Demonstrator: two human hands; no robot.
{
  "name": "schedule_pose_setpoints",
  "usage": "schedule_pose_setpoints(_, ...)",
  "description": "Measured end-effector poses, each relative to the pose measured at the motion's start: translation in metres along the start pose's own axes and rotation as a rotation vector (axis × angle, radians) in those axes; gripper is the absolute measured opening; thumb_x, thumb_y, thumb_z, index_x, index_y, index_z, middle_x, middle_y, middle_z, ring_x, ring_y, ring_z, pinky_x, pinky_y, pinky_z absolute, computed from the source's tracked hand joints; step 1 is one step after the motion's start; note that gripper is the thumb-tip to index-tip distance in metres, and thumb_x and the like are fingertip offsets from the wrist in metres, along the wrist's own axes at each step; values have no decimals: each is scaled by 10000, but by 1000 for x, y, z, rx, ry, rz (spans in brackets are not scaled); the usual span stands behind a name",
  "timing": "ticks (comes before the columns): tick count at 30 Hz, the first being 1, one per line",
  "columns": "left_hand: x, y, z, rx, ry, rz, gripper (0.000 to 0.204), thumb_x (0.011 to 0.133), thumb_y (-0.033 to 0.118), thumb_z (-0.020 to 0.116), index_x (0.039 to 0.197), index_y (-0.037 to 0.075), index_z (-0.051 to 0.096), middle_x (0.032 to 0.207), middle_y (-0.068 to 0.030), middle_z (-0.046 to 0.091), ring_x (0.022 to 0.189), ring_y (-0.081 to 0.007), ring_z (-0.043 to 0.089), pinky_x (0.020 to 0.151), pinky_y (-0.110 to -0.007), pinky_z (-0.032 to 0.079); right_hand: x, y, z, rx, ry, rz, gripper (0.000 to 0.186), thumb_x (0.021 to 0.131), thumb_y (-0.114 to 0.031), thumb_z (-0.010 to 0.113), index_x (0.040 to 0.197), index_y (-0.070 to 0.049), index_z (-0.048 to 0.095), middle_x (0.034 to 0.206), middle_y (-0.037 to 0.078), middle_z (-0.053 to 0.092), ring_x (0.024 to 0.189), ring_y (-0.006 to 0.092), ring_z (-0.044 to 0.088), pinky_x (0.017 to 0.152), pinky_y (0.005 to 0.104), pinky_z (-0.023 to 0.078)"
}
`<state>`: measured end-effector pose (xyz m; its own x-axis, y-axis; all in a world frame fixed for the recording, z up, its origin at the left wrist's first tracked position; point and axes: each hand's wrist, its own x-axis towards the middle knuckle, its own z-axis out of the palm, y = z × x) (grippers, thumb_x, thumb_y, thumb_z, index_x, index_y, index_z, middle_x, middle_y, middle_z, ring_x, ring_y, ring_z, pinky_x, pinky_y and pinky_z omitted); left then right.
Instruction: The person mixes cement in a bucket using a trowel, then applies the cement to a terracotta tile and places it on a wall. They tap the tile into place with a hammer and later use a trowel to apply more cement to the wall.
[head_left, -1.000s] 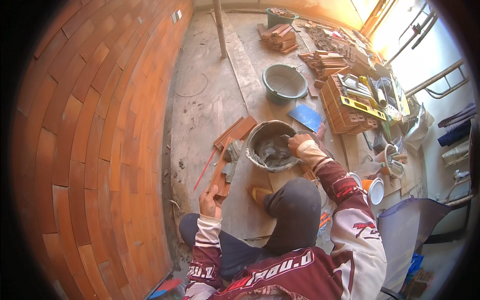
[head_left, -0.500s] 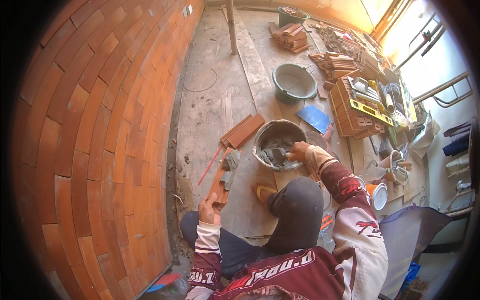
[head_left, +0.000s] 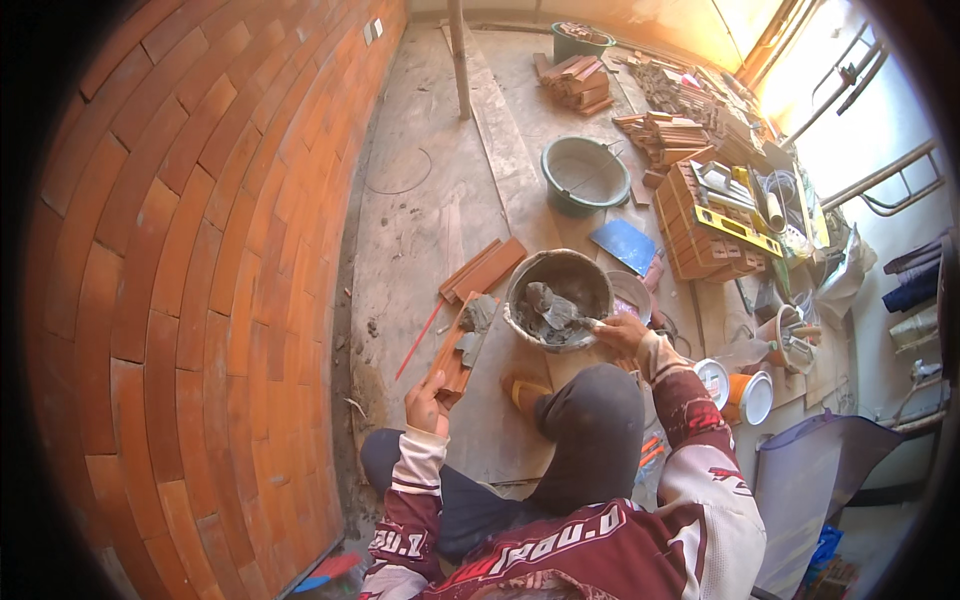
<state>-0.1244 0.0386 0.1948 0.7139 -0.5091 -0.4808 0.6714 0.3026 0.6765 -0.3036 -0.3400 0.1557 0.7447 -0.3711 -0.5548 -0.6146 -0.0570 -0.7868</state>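
My left hand (head_left: 427, 404) grips the near end of a narrow reddish brick tile (head_left: 455, 374), which points away from me. Grey mortar (head_left: 478, 314) sits in lumps on the tile's upper face. To the right stands a round bucket (head_left: 513, 318) with a mortar-crusted rim and wet mortar inside. My right hand (head_left: 624, 332) is closed around the handle of a trowel (head_left: 561, 312). Its blade is inside the bucket, with a heap of mortar on or against it; which of the two I cannot tell.
A wall of orange brick tiles (head_left: 190, 300) rises at left. Loose tiles (head_left: 484, 270) lie beyond the bucket, near a blue board (head_left: 625, 246) and a green basin (head_left: 551, 190). At right, a yellow level (head_left: 738, 232) and tools rest on stacked bricks (head_left: 690, 215). A pole (head_left: 459, 60) stands farther off.
My right hand has shifted right and slightly nearer me, and the trowel now shows a larger mortar heap at its blade. The left hand and tile have moved slightly right.
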Motion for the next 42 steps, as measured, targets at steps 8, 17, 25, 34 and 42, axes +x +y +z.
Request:
schedule_pose_setpoints(8,45,-2,70,-1,-86,-10,337,921,161,628,1186,-44,598,1027,-97,670,883,-205,669,787,-348,560,-64,-39,-1,149,273,-282,292,926,-182,594,1104,35,674,791,-5,637,638,84,580,566,256,475)
schedule_pose_setpoints(17,71,15,201,-97,-262,28,183,920,147,635,1026,-1,644,927,-78,669,817,-177,660,721,-332,579,-75,-106,37,-159,795,-796,467,831,-70,668,1277,15,558,1068,156,674,968,213,656,868,322,504)
schedule_pose_setpoints(25,66,39,247,-93,-319,50,182,953,194,627,1018,28,664,937,-59,685,811,-166,671,746,-317,564,-11,-78,56,-350,908,-1004,509,797,-107,757,1215,-18,481,1092,221,555,972,401,588,824,437,494)
schedule_pose_setpoints(34,79,51,206,-12,-367,112,321,984,151,572,1237,-48,566,1074,-109,663,929,-193,653,820,-350,569,-6,-24,67,-460,860,-1054,531,764,-78,762,1203,-54,462,1060,189,540,902,385,602,710,444,517)
schedule_pose_setpoints(42,103,39,138,334,-293,383,298,939,78,631,1203,-60,626,884,-41,674,765,-131,642,744,-297,572,-71,-97,42,-500,795,-883,419,775,-99,699,1164,-87,543,1008,162,585,840,374,635,706,427,528)
